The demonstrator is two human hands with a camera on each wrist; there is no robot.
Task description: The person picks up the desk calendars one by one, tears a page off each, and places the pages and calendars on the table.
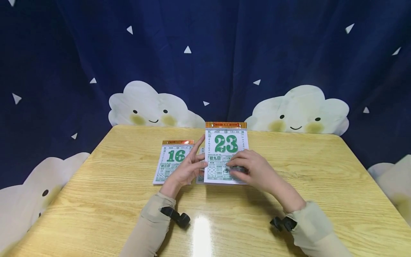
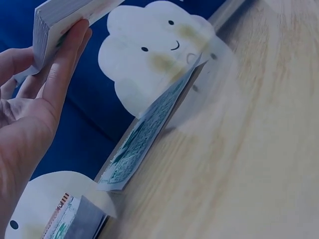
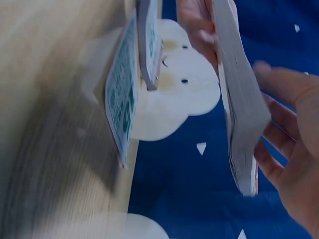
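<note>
Clamping the calendar pad marked 23 [image 1: 221,149] above the table [image 1: 96,207] with the left hand [image 1: 184,171]. Reaching over its front with the right hand [image 1: 255,170], loose and parted.

White rectangular paper calendar numbered 23 [image 1: 221,155] in the left hand [image 1: 183,173] has green print; navy cloth backdrop [image 1: 212,64] beyond that hand's got white triangles [image 1: 187,50].

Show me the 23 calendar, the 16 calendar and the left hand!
23 calendar [image 1: 226,147]: head view, front page, at the green number.
16 calendar [image 1: 171,157]: head view, front page, at the green number.
Left hand [image 1: 185,171]: head view, middle of the hand.
</note>
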